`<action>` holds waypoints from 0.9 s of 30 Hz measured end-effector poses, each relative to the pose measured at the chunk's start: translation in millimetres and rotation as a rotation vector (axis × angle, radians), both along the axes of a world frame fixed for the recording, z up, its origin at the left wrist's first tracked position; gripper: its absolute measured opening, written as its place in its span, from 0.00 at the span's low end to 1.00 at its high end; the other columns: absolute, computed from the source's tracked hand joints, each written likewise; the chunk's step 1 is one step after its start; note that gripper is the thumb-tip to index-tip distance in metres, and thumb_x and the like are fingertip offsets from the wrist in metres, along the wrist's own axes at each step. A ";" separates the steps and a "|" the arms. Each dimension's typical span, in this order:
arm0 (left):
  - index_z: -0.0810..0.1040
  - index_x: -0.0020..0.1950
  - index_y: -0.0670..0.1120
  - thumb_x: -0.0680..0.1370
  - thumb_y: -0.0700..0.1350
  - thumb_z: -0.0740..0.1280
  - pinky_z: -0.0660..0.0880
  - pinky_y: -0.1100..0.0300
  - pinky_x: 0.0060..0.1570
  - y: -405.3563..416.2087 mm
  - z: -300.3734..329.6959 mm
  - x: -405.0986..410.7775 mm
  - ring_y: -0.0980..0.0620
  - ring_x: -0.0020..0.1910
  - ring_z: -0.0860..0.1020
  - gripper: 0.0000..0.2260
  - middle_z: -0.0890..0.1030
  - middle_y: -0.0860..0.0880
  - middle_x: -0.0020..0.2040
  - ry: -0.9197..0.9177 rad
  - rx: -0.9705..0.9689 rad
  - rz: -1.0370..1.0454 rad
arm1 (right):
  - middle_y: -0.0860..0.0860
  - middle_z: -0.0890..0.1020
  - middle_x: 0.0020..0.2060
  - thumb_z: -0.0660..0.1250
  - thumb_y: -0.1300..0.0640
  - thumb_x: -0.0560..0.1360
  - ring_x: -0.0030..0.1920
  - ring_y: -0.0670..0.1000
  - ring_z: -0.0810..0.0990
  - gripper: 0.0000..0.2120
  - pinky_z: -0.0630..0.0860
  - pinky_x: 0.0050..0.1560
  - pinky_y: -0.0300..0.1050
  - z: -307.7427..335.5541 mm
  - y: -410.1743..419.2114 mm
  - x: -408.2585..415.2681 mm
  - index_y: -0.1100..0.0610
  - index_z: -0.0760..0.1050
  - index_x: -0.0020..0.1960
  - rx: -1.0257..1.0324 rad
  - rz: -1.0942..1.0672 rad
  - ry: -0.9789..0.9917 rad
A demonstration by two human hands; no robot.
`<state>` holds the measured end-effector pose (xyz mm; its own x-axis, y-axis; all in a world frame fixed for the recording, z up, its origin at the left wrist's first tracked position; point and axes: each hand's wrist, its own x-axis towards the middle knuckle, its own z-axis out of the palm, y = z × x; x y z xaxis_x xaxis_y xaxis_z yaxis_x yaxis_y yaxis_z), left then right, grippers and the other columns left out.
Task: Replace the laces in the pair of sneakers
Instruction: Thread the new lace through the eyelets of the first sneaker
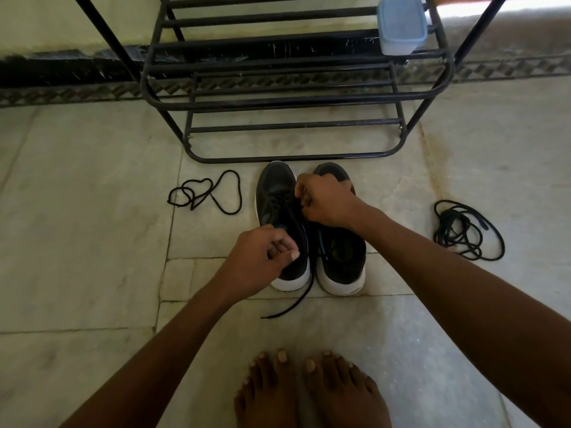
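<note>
Black metal shoe rack (296,97) stands against the wall, on a pale tiled floor (77,242). On an upper rung at the right sits a pale blue lidded container (401,24), contents not visible.

Both forearms reach forward and down from the bottom corners of the view. Left hand (262,257) hovers over the heel end of the left sneaker (279,223), fingers curled, thumb and fingertips pinching the black lace (301,296). Right hand (324,200) is further forward, fisted across the gap between the two shoes at mid-lacing height, fingers closed on the same lace where it crosses the left sneaker's eyelets.

Pair stands side by side, toes toward the rack, just in front of its base bar. Right sneaker (341,254) is partly hidden under the right hand. Free end of the lace trails between the heels onto the floor.

One loose black lace (205,193) lies left of the shoes; a bundled black lace (463,230) lies well apart on the right. Bare feet (309,390) at the lower edge.
</note>
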<state>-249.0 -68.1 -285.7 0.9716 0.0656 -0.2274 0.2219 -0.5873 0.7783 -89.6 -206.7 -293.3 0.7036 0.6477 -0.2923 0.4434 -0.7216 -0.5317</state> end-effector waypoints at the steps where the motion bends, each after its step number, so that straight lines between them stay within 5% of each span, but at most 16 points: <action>1: 0.85 0.46 0.50 0.77 0.42 0.75 0.72 0.73 0.38 0.1 -1.1 -0.4 0.59 0.41 0.80 0.02 0.81 0.56 0.42 -0.006 0.001 0.002 | 0.45 0.81 0.40 0.70 0.61 0.74 0.48 0.49 0.78 0.11 0.63 0.58 0.54 0.1 0.0 0.3 0.52 0.76 0.54 -0.005 0.009 -0.011; 5: 0.85 0.45 0.51 0.77 0.41 0.74 0.75 0.70 0.37 1.7 -2.4 1.6 0.58 0.39 0.81 0.04 0.83 0.56 0.40 -0.095 0.022 0.090 | 0.44 0.82 0.39 0.70 0.59 0.73 0.45 0.44 0.79 0.11 0.74 0.60 0.58 8.1 -5.2 3.9 0.51 0.80 0.55 0.091 0.020 -0.009; 8: 0.84 0.45 0.51 0.78 0.40 0.73 0.79 0.64 0.34 3.0 0.6 7.1 0.55 0.32 0.82 0.05 0.83 0.54 0.38 -0.162 -0.005 0.252 | 0.46 0.84 0.37 0.74 0.60 0.73 0.41 0.42 0.83 0.10 0.83 0.52 0.48 24.5 -14.0 2.4 0.53 0.82 0.53 0.277 -0.007 0.075; 13: 0.81 0.54 0.53 0.76 0.42 0.75 0.76 0.66 0.36 7.7 11.6 29.7 0.59 0.33 0.78 0.11 0.80 0.54 0.43 -0.193 0.093 0.316 | 0.52 0.85 0.38 0.76 0.64 0.73 0.38 0.50 0.86 0.09 0.83 0.46 0.43 58.2 -25.7 -13.8 0.59 0.83 0.52 0.555 -0.058 0.240; 17: 0.83 0.49 0.55 0.75 0.54 0.76 0.68 0.69 0.28 2.4 23.3 58.2 0.60 0.26 0.73 0.06 0.76 0.53 0.29 -0.076 0.139 0.200 | 0.54 0.86 0.39 0.71 0.65 0.77 0.36 0.48 0.85 0.06 0.80 0.41 0.39 77.3 -28.6 -19.6 0.63 0.82 0.54 0.678 -0.081 0.235; 20: 0.84 0.38 0.50 0.77 0.54 0.73 0.69 0.63 0.29 1.1 25.3 75.2 0.58 0.26 0.73 0.12 0.77 0.53 0.27 -0.111 0.074 0.278 | 0.51 0.86 0.39 0.67 0.64 0.80 0.34 0.43 0.83 0.07 0.77 0.39 0.34 81.1 -34.8 -17.7 0.61 0.81 0.56 0.594 -0.082 0.166; 27: 0.85 0.45 0.41 0.80 0.42 0.68 0.68 0.61 0.29 18.3 28.5 92.5 0.55 0.28 0.73 0.08 0.78 0.49 0.33 -0.054 -0.298 0.593 | 0.50 0.85 0.37 0.65 0.60 0.82 0.33 0.44 0.83 0.06 0.77 0.39 0.37 59.3 -57.6 -7.9 0.57 0.82 0.50 0.169 -0.026 0.157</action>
<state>-156.5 -49.7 -257.2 0.8006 0.5347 -0.2704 0.3973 -0.1360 0.9075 -97.5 -264.3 -234.0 0.6751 0.6790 -0.2884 0.3278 -0.6263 -0.7073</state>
